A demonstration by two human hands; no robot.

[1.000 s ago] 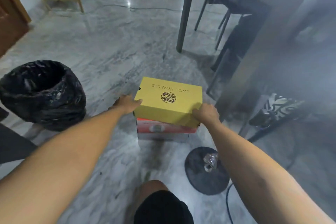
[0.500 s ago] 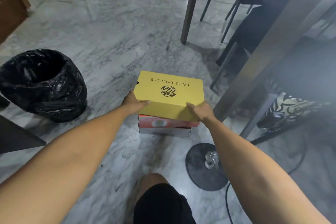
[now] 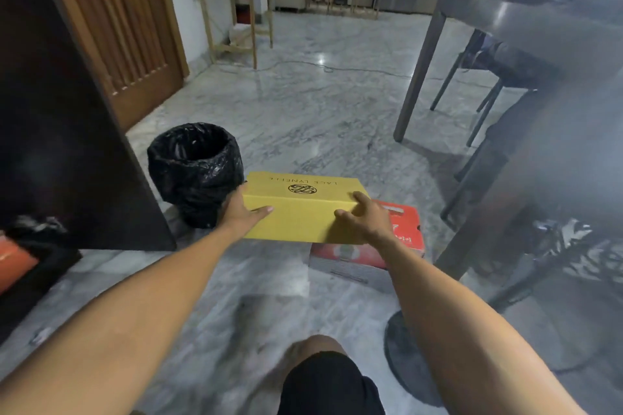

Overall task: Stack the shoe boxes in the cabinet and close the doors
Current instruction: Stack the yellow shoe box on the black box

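A yellow shoe box (image 3: pixel 300 216) with black lettering on its lid hangs in the air between my two hands. My left hand (image 3: pixel 241 212) grips its left end, thumb laid across the near side. My right hand (image 3: pixel 365 217) grips its right near corner, fingers over the lid edge. Below and to the right, a red-lidded shoe box (image 3: pixel 406 229) lies on the marble floor, partly hidden by the yellow box and my right forearm. A dark cabinet door (image 3: pixel 67 145) stands open at the left; an orange box (image 3: pixel 15 263) shows inside the cabinet at the far left edge.
A bin lined with a black bag (image 3: pixel 195 172) stands just left of the yellow box. A dark table leg (image 3: pixel 418 74) and chairs (image 3: pixel 488 84) are on the right. A round fan base (image 3: pixel 414 357) lies on the floor at lower right. My knee (image 3: pixel 323 377) is at the bottom.
The yellow box has been lifted off the red-lidded box and carried left. The view has swung up and left, bringing the cabinet door into sight.
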